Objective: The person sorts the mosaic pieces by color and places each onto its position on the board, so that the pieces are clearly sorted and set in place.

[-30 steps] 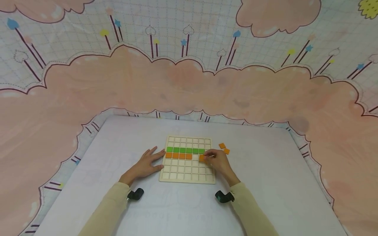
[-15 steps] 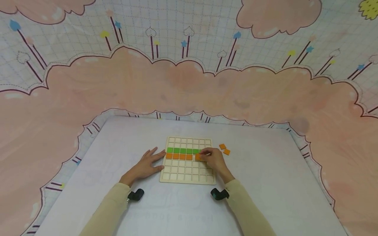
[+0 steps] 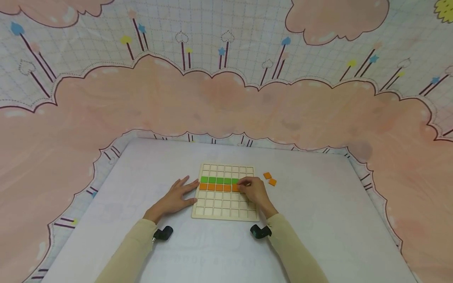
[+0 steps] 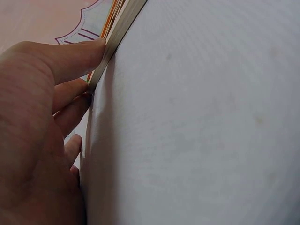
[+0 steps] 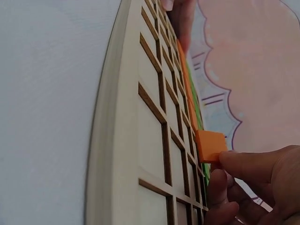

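Note:
A pale wooden grid board (image 3: 214, 202) lies on the white table. One row holds green tiles (image 3: 211, 180), and the row just nearer holds orange tiles (image 3: 211, 186). My right hand (image 3: 255, 192) pinches an orange square tile (image 5: 211, 146) between thumb and finger at the right end of the orange row. In the right wrist view that tile stands tilted against the board; whether it sits in its cell is hidden. Spread fingers of my left hand (image 3: 175, 198) touch the board's left edge, and the thumb (image 4: 82, 56) rests against its side in the left wrist view.
Two loose orange tiles (image 3: 269, 179) lie on the table right of the board's far corner. The white table (image 3: 318, 196) extends around the board, and a patterned pink cloth (image 3: 212, 102) hangs behind it. A small black device (image 3: 261, 232) sits at my right wrist.
My right hand has carried its orange tile left along the board, up to the end of the orange row. The left hand has stayed at the board's left edge.

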`<state>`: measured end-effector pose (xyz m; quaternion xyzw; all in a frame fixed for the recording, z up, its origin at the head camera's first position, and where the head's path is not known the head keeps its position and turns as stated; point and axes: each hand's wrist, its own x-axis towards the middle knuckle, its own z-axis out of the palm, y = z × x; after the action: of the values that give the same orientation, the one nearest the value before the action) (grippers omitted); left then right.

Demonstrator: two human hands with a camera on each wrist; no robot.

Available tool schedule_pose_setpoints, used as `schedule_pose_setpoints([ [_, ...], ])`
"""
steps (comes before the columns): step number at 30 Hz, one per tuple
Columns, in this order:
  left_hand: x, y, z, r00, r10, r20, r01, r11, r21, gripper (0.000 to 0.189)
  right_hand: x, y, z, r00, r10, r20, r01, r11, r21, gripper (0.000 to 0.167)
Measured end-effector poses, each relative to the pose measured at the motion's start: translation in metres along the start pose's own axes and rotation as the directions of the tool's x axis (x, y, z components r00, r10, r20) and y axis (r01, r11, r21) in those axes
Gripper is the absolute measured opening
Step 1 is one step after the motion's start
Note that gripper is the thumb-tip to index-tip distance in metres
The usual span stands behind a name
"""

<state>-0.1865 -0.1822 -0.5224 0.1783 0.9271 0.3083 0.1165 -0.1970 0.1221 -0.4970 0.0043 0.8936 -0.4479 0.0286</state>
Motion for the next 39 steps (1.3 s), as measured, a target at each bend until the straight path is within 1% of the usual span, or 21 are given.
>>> schedule_pose_setpoints([
  [3,0.000,0.000,0.000,1.000,-0.004,0.002,0.004,1.000,0.003,0.067,0.000,0.000,0.001,1.000,-0.004,0.001,0.004,1.000,-0.006,0.007],
  [10,0.000,0.000,0.001,1.000,0.010,-0.012,-0.009,0.999,0.031,0.067,0.001,0.004,0.003,1.000,-0.027,0.013,0.028,0.999,-0.025,0.009],
  [17,-0.001,0.001,0.000,1.000,0.007,-0.007,-0.007,1.000,0.022,0.066,0.001,0.004,0.004,1.000,0.013,0.018,-0.013,1.000,-0.014,0.009],
  [24,0.000,0.000,0.000,1.000,0.022,-0.009,-0.021,0.999,0.024,0.066,0.000,0.004,0.004,1.000,0.008,0.012,-0.008,1.000,-0.006,0.011],
  [31,0.001,0.000,0.000,1.000,0.023,-0.006,-0.023,1.000,0.018,0.066,-0.002,0.000,-0.002,0.999,0.038,0.004,-0.038,0.999,0.020,0.016],
  [35,0.002,0.000,0.001,1.000,0.020,-0.007,-0.020,0.999,0.027,0.066,-0.006,-0.006,-0.009,0.999,0.034,-0.019,-0.033,0.999,0.031,0.017],
  [39,0.001,0.001,0.000,1.000,0.015,-0.003,-0.015,1.000,0.014,0.066,-0.010,-0.010,-0.017,0.999,0.023,-0.026,-0.022,0.999,0.046,0.017],
])
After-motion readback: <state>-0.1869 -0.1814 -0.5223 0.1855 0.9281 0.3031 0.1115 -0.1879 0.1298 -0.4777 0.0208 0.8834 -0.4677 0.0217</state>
